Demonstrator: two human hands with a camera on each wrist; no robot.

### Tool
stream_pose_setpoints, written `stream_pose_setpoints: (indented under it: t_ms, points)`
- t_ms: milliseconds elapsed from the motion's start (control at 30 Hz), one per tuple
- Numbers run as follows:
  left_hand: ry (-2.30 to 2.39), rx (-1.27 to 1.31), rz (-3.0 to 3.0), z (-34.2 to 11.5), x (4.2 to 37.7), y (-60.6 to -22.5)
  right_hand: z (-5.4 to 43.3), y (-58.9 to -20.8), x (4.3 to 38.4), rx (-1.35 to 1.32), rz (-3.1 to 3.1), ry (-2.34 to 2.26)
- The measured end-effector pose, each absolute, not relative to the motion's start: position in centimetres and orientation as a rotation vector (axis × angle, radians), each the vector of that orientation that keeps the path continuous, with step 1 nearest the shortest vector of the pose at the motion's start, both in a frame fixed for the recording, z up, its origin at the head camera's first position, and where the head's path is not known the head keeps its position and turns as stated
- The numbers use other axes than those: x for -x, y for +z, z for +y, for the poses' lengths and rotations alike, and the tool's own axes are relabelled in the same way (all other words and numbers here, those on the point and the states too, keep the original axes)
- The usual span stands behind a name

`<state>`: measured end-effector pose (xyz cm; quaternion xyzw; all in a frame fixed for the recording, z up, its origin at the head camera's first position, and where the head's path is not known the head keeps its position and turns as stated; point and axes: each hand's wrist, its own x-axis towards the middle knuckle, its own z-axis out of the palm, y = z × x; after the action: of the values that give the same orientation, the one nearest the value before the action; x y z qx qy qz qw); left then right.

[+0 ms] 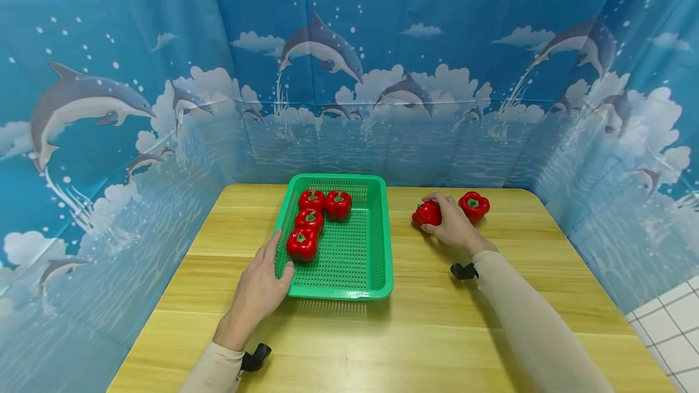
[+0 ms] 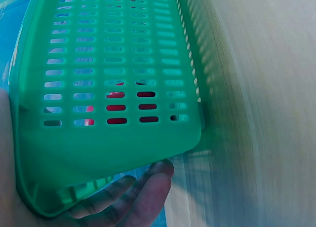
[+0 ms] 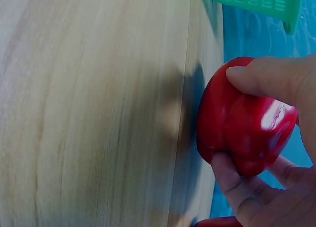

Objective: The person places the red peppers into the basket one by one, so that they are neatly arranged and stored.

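A green plastic basket point(image 1: 377, 288) stands on the table, with several red bell peppers point(image 1: 303, 244) grouped along its left side and back. At its near left corner my left hand point(image 1: 261, 284) holds the rim, thumb over the top and fingers point(image 2: 148, 200) down the outside of the wall. Right of the basket, my right hand point(image 1: 452, 223) grips one red bell pepper point(image 3: 242, 118) between thumb and fingers. That pepper is tilted, its green stem towards the left. Whether it touches the table cannot be told. Another red bell pepper point(image 1: 474, 207) stands just right of this hand.
The light wooden table point(image 1: 349, 350) carries the basket and loose peppers. A blue dolphin-print curtain point(image 1: 349, 138) closes off the back and sides. White tiles point(image 1: 677, 320) show at the lower right. A black wrist strap piece point(image 1: 464, 271) sits at the right cuff.
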<state>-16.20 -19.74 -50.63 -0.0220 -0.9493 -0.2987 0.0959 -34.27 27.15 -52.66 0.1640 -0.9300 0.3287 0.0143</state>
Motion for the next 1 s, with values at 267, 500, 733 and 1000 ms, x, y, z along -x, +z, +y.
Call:
stream_pose_setpoints:
  t_ms: [267,500,733,1000]
  points:
    - [-0.883,0.065,-2.808,-19.7,16.2,-50.7,27.1,-52.4,34.0,-0.497,-2.879,1.048]
    - [-0.877,0.063,-2.811,-19.8,16.1,-50.8,26.8,-52.2,33.6,-0.503,-2.853,1.056]
    - [-0.888,0.068,-2.805,-19.7,16.1,-50.8,26.4,-51.7,33.0,-0.514,-2.836,1.077]
    - [-0.884,0.070,-2.804,-19.7,16.1,-50.8,25.7,-51.2,32.4,-0.527,-2.820,1.056]
